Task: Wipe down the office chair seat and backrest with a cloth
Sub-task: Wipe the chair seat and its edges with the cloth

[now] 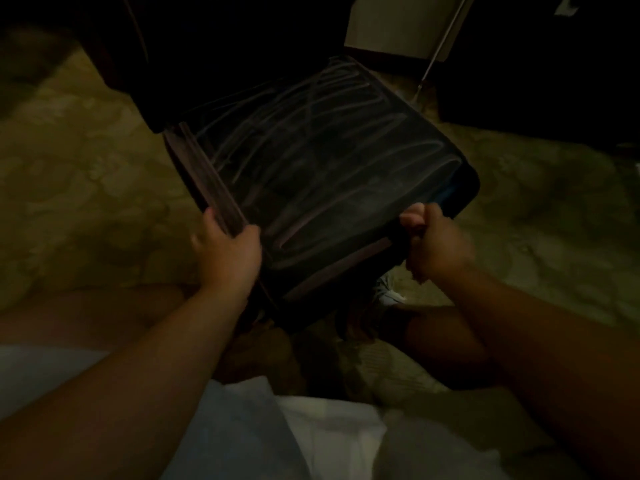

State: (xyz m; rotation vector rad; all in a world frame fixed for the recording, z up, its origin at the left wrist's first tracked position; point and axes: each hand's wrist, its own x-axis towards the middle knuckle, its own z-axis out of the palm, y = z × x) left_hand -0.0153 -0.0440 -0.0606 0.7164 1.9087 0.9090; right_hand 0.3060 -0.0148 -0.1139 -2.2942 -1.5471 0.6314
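Seat: dark chair seat [311,168], streaked with pale wipe marks.
Left hand [227,251]: grips seat's left front corner.
Right hand [429,240]: fingers curled, gripping seat's front edge.
Floor: patterned carpet [86,185].

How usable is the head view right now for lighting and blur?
Head view: very dim; the backrest is nearly black, while wipe streaks catch light on the seat. The right hand is motion-blurred, the left hand sharper. Wide-angle bending at the edges.
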